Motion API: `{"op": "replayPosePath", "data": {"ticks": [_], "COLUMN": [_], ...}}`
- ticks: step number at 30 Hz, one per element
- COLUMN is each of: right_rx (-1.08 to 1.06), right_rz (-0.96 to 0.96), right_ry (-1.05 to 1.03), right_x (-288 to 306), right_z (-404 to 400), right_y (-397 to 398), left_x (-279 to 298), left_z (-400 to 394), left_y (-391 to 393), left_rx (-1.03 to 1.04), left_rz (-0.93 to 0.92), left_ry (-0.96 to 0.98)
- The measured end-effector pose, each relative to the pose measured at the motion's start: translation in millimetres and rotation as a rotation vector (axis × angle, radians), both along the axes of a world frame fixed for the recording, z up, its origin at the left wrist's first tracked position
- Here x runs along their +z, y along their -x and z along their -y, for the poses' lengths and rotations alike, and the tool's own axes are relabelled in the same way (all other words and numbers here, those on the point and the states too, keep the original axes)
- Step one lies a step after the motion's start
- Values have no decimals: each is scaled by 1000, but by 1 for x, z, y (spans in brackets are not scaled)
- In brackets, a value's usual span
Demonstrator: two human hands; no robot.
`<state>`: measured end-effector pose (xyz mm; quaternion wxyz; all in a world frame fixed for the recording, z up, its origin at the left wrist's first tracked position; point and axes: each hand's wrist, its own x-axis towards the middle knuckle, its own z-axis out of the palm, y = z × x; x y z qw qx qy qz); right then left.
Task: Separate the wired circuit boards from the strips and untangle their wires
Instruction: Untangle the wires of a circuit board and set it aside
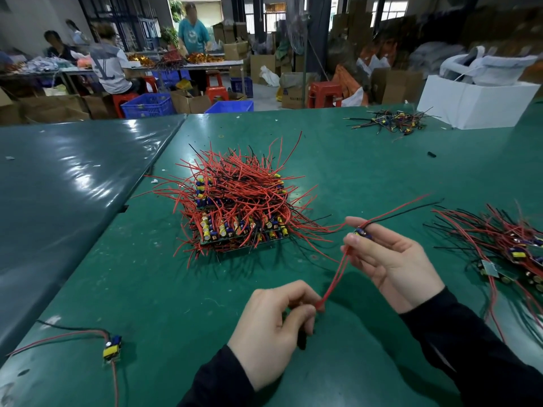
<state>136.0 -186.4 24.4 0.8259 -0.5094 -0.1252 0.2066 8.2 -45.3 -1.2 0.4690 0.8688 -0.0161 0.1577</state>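
A small wired circuit board (363,232) is held in the fingertips of the right hand (390,259) above the green table (147,289). Its red wires (335,279) are drawn down and leftward to the left hand (274,327), where their ends are pinched between thumb and curled fingers. A further red and a black lead (411,205) are seen trailing up and to the right from the board. The stacked strips of boards (238,207), bristling with red wires, are placed at table centre, beyond both hands. One separated board (112,348) is laid near left; a pile of separated boards (511,254) is gathered at the right edge.
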Motion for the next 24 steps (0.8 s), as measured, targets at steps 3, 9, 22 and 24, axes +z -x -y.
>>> {"op": "replayPosePath", "data": {"ticks": [3, 9, 22, 24], "right_rx": [47, -1, -9, -9], "right_rz": [-113, -217, -240, -198], "right_ry": [17, 22, 77, 117], "right_x": [1, -3, -10, -8], "right_z": [2, 3, 0, 5], "right_y": [-5, -12, -10, -13], "left_x": [3, 0, 6, 3], "left_z": [3, 6, 14, 16], "left_y": [1, 1, 4, 3], "left_rx": [-104, -166, -241, -223], "left_rz": [65, 3, 56, 44], "left_ry": [38, 124, 98, 113]}}
